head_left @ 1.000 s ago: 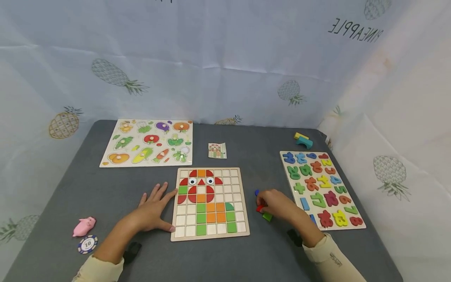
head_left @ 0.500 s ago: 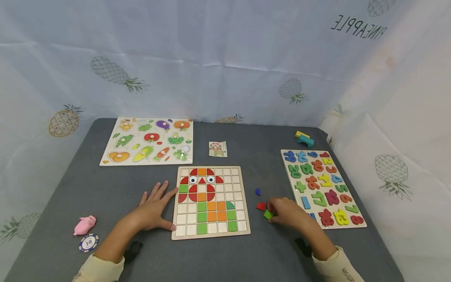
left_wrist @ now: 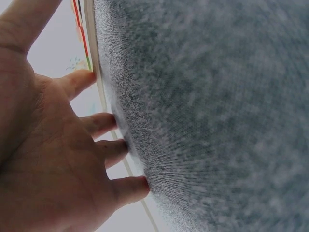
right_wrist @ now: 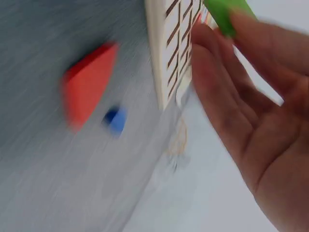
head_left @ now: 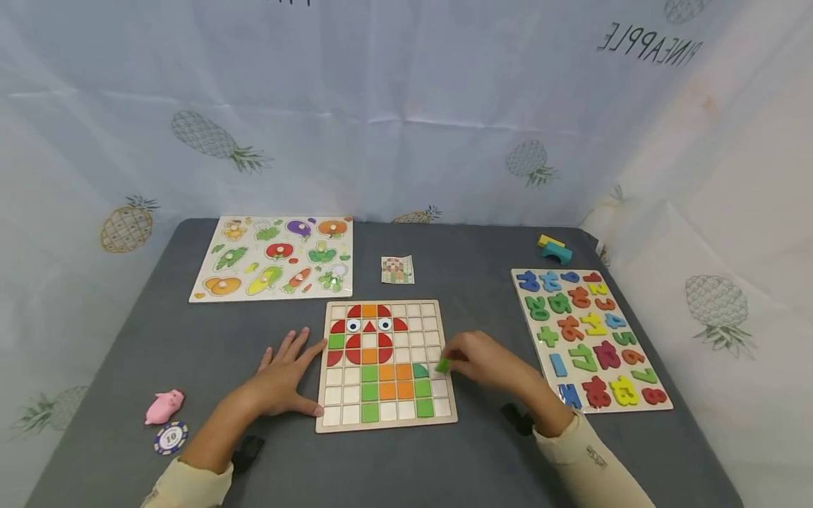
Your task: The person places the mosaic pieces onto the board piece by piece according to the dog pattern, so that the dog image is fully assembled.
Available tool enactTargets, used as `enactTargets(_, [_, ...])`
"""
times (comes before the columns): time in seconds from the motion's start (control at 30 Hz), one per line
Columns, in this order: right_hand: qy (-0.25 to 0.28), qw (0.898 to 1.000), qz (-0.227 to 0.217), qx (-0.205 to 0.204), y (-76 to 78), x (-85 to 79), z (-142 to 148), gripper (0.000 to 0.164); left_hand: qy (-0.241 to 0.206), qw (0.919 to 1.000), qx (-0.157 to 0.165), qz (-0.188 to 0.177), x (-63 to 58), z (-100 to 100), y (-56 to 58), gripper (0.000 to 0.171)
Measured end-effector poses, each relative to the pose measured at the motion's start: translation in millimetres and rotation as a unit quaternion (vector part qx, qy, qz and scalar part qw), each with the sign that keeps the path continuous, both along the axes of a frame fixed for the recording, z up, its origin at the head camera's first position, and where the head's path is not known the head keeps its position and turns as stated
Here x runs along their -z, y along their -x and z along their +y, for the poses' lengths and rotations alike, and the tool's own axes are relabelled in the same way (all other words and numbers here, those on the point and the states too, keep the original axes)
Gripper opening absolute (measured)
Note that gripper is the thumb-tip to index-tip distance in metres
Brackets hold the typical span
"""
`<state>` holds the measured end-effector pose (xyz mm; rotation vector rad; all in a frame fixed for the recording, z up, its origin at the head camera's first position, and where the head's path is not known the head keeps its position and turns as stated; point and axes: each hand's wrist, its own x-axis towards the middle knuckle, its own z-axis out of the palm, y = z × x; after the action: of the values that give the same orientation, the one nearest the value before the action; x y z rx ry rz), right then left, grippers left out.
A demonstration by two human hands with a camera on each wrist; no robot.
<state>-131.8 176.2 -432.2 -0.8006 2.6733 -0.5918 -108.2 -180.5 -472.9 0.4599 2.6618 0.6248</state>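
A wooden grid board (head_left: 387, 427) lies mid-table, partly filled with red, orange and green tiles and two eye tiles. My left hand (head_left: 279, 384) lies spread at its left side, index fingertip and thumb touching the frame. Over the board's right edge, my right hand (head_left: 479, 360) pinches a green tile (head_left: 442, 365) between thumb and fingers. That tile also shows in the right wrist view, where a red piece (right_wrist: 89, 87) and a small blue piece (right_wrist: 116, 120) lie on the table; the right hand hides both in the head view.
Behind the board are a vegetable puzzle (head_left: 273, 275) and a small picture card (head_left: 397, 270). A letter-and-number puzzle (head_left: 591, 342) lies right, below yellow and teal blocks (head_left: 557, 252). A pink pig (head_left: 164, 407) and a poker chip (head_left: 171, 438) sit left.
The right hand has picked up the green tile from the table right of the board and carried it left to the board's right edge. The left hand stays on the board's left side.
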Motion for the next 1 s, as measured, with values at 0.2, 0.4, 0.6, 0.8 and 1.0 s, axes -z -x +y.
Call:
enactTargets(0.2, [0.007,0.996,0.08,0.03,30.9,4.3,-49.6,0.012,0.003,1.0,-0.004,-0.001,2.4,1.8,4.1,0.115])
enactTargets(0.4, [-0.039,0.995,0.094,0.013,39.5,17.5,-69.3,0.005,0.008,0.9999,-0.003,-0.009,5.9,3.9,0.8,0.116])
enactTargets(0.6, [-0.055,0.991,0.119,0.01,38.5,26.6,-71.6,0.009,0.009,0.9999,-0.008,-0.008,4.1,4.5,-0.8,0.116])
enactTargets(0.8, [-0.08,0.98,0.178,-0.03,31.9,29.1,-68.3,0.011,0.007,0.9999,-0.008,-0.007,1.4,3.1,-0.4,0.115])
enactTargets(1.0, [-0.038,0.991,0.124,-0.043,22.1,16.8,-44.2,0.017,0.006,0.9999,-0.004,-0.009,1.1,2.0,0.7,0.116])
